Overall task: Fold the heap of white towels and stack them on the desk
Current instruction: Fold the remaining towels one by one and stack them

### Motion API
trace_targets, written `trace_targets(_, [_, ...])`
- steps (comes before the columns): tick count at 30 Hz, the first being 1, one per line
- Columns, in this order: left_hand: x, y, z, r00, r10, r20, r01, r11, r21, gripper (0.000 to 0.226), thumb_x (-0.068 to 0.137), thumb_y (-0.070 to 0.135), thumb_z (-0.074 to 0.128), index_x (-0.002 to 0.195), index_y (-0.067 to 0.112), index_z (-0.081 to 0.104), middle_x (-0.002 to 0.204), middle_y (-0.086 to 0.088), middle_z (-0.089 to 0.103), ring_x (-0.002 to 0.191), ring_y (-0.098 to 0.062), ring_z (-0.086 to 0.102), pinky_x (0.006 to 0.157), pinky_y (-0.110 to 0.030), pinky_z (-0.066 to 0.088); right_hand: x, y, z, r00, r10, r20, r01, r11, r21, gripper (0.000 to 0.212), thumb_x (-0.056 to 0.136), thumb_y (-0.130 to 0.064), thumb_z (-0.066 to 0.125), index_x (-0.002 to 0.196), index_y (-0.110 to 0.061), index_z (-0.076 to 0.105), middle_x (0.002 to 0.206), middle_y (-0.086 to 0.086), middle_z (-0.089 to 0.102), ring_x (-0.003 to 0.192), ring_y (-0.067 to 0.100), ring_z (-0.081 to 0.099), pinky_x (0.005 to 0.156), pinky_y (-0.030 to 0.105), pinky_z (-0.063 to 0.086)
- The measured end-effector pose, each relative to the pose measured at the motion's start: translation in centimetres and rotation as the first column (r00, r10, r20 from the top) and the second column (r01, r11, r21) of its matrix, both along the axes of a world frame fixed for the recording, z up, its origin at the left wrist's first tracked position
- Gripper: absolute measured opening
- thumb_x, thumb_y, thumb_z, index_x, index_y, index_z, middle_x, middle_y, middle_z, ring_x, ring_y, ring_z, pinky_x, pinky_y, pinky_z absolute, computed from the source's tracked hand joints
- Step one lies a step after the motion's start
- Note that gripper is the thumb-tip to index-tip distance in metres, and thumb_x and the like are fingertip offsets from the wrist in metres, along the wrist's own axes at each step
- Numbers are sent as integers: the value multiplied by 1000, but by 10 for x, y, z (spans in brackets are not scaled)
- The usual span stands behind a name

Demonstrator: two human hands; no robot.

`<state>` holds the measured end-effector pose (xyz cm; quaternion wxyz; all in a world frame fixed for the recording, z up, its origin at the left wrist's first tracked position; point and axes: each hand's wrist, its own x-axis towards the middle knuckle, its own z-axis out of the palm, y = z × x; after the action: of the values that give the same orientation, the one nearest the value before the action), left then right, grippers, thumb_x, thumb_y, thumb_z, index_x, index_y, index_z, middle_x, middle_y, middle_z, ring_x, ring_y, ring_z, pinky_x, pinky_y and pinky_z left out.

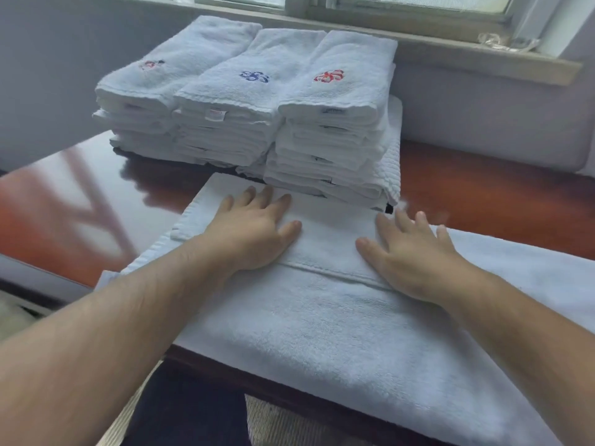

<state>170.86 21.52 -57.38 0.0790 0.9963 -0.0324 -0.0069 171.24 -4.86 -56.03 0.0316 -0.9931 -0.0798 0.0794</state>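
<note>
Three towel stacks (151, 101) (225, 123) (335, 133), perhaps two flat towels (328, 243) (322, 336), two hands (254, 233) (415, 255)

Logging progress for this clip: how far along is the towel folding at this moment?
Done: three stacks of folded towels stand side by side at the back of the desk. In hand: another towel lies partly folded at the front edge, with the left hand and right hand pressing flat on its folded flap. Left: it likely needs more folds, then stacking. How many more remain cannot be told from this view.
</note>
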Motion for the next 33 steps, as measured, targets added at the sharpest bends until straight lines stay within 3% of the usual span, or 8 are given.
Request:
trace_targets(6, [4,6,-5,998,1,61,1,1000,-30,74,89,71,16,157,41,14,169,5,6,154,-19,6,121,-45,8,5,-2,-12,995,55,86,-57,998,15,97,75,-85,0,158,-35,5,170,1,-4,155,28,-7,123,51,4])
trace_targets(10, [4,4,-2,998,-10,69,13,998,-53,70,92,69,23,156,41,21,168,5,13,153,-20,11,120,-46,10,2,0,-12,988,59,145,-73,993,90,89,81,-81,7,152,-32,26,166,6,19,154,33,9,121,52,13])
trace_targets(14, [-11,11,16,977,-22,210,126,860,-495,44,100,41,50,141,25,55,142,0,56,137,-23,41,115,-40,31,-18,4,-1,941,97,325,-172,962,212,53,98,-53,44,141,-24,54,154,5,44,146,26,30,119,42,23])
trace_targets(17, [-47,30,24,957,-2,291,184,780,-599,24,100,20,58,120,27,70,111,7,69,104,-12,59,96,-36,47,-49,21,4,927,136,349,-259,905,336,43,100,-45,51,136,-23,61,150,1,49,142,17,34,117,39,26])
trace_targets(20, [-94,51,22,935,-46,353,230,836,-498,18,97,27,59,102,37,73,94,19,68,89,-3,60,78,-23,49,-93,46,5,925,225,307,-349,822,449,58,92,-62,39,133,-27,63,145,-9,51,137,6,36,115,33,30])
trace_targets(23, [-132,65,12,932,-70,356,222,886,-408,22,98,44,53,101,39,75,102,26,63,105,3,55,88,-16,42,-127,65,3,845,299,444,-475,800,366,54,91,-60,36,120,-28,69,128,-13,62,124,6,50,102,28,37])
trace_targets(28, [-166,77,-18,924,-149,353,234,949,-212,44,96,64,38,128,47,64,133,25,54,124,1,45,106,-31,35,-145,74,-11,664,439,606,-630,764,137,36,93,-46,51,90,-16,71,94,-3,69,87,23,64,74,41,53])
trace_targets(33, [-177,83,-38,898,-282,336,269,959,85,83,77,62,70,150,35,40,154,9,41,141,-17,39,110,-42,37,-154,67,-26,618,587,523,-582,789,-197,69,70,-57,78,121,-11,65,120,7,62,105,30,63,81,43,56])
